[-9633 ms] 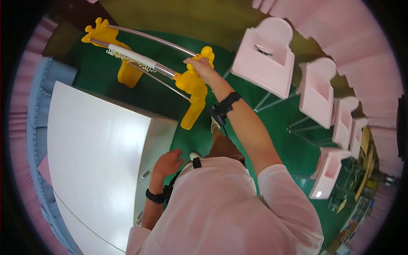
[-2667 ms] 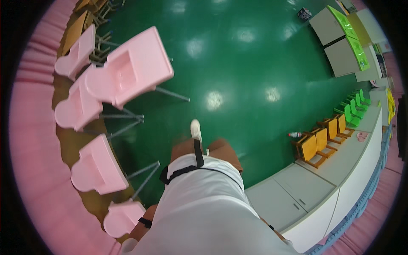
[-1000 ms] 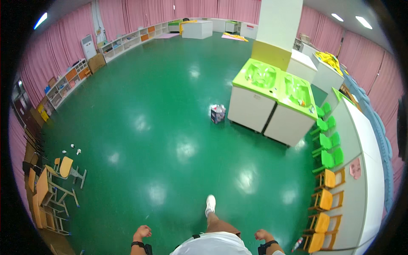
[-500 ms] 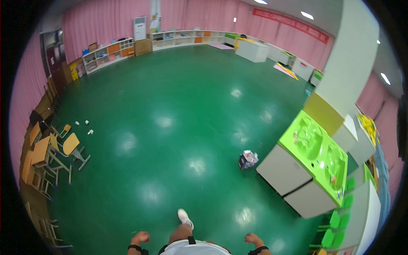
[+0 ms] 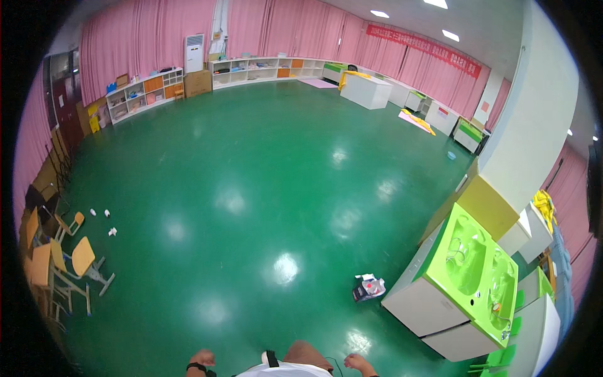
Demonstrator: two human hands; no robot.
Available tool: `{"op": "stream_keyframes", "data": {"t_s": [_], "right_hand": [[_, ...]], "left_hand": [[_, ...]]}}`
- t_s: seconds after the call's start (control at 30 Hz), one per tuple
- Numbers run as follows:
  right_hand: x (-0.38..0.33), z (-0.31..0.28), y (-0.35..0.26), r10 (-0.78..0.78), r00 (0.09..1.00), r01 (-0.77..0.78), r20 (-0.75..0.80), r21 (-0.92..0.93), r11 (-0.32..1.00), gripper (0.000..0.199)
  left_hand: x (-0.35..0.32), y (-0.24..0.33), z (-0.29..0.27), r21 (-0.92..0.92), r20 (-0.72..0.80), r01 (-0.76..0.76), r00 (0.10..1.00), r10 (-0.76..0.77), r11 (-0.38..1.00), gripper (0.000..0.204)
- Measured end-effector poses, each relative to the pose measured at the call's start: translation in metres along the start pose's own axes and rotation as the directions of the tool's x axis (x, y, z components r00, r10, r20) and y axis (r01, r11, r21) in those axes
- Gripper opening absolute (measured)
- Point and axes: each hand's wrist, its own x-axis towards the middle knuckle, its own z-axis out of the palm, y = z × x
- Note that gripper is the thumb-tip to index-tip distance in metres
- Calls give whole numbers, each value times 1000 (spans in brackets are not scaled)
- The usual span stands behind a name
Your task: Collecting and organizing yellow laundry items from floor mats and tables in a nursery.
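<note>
At the lower edge hang my left hand (image 5: 203, 358) and my right hand (image 5: 358, 362), one on each side of my body. Both have loosely curled fingers, with no object showing in either, and neither touches anything. A dark band circles my left wrist. A thin dark cord (image 5: 336, 363) curves between my body and my right hand. Ahead on the right, a small dark-and-white open box (image 5: 369, 289) stands on the green floor (image 5: 251, 169), beside a white cabinet with a bright green double-basin sink top (image 5: 465, 251).
Yellowish chairs and desks (image 5: 83, 256) crowd the left, with crumpled white scraps (image 5: 112, 232) nearby. A thick pillar (image 5: 534, 113) rises behind the sink. Low shelves (image 5: 257, 72) line the far wall. Green stools (image 5: 502, 357) stand at the lower right; a white counter (image 5: 364, 92) stands farther back.
The box and sink cabinet now sit lower and closer in view. The chairs have shifted left and down. My leading shoe has gone from sight, and my hands hang slightly lower.
</note>
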Motion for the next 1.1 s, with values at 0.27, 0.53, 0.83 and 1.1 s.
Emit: {"op": "stream_keyframes", "data": {"t_s": [0.27, 0.53, 0.83, 1.1], "right_hand": [[130, -43, 17, -86, 996, 50, -6, 853, 519, 13], [238, -179, -218, 78, 976, 136, -204, 847, 513, 19], [467, -336, -487, -265, 951, 224, -157, -237, 945, 26], [537, -356, -616, -7, 1000, 7, -20, 41, 999, 29]], "left_hand": [[49, 338, -116, -49, -159, -305, 942, 294, 951, 18], [110, 464, -193, -221, -211, -352, 928, 308, 909, 16], [184, 490, -263, -392, -134, -129, 988, 82, 911, 22], [293, 762, -437, 2, -39, -482, 875, 482, 876, 23]]}}
